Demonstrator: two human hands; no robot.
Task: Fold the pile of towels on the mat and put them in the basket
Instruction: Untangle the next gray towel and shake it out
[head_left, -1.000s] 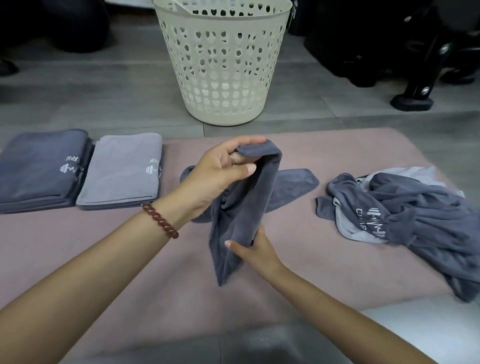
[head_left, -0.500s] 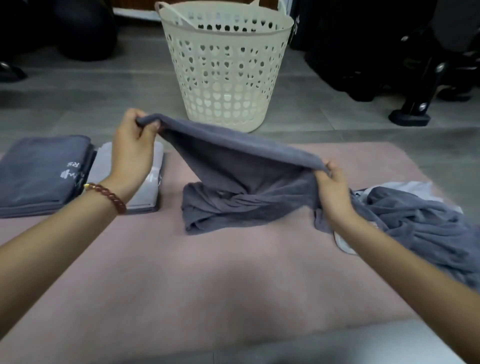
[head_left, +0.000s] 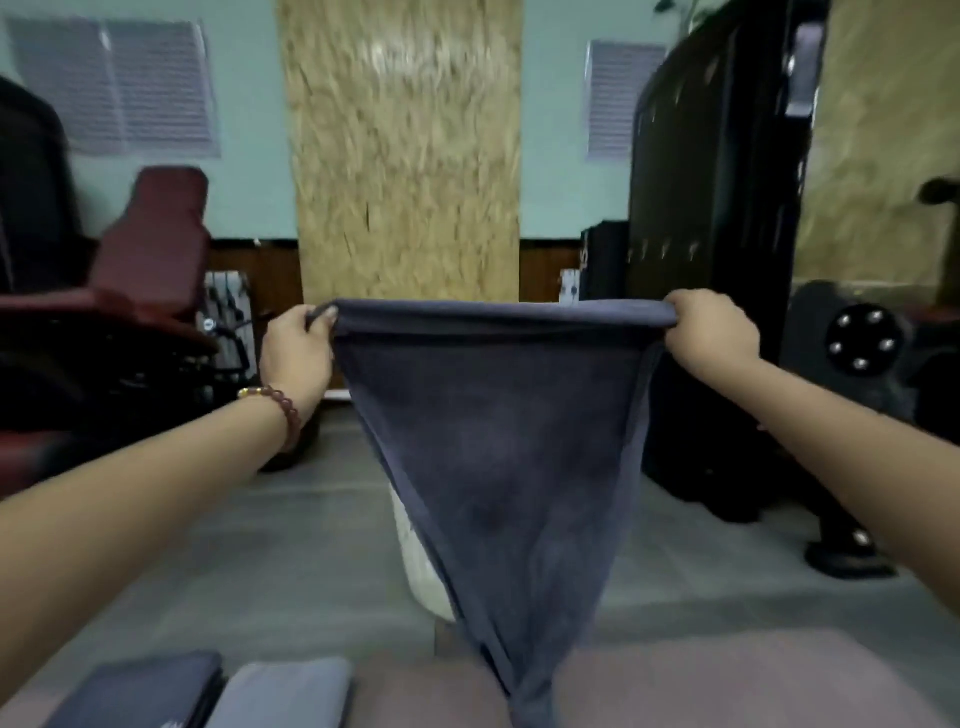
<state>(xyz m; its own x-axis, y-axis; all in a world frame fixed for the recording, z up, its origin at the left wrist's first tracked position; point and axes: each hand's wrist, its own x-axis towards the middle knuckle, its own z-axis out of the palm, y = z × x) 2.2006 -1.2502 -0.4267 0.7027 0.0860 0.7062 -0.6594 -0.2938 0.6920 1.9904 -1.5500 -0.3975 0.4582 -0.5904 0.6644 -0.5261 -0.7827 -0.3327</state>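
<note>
As fingers (head_left: 693, 307) pinch top corners, towel (head_left: 498, 441) hangs between.

- Light is dim and even with a cool grey cast, and no hard shadows fall around the towel (head_left: 498, 441).
- Above the towel, the chipboard panel (head_left: 405, 156) is smeared by motion blur, with a pale sheen near its top.
- Right of the towel, the black equipment (head_left: 717, 260) sinks into near-featureless dark, apart from small glints.
- Far left and right of the towel, the picture stretches and bows with wide-angle distortion.

towel (head_left: 498, 441) spans left hand (head_left: 293, 353) to right hand (head_left: 711, 338), basket (head_left: 415, 561) behind it — folded towels (head_left: 280, 691) on mat (head_left: 727, 675), left.
</note>
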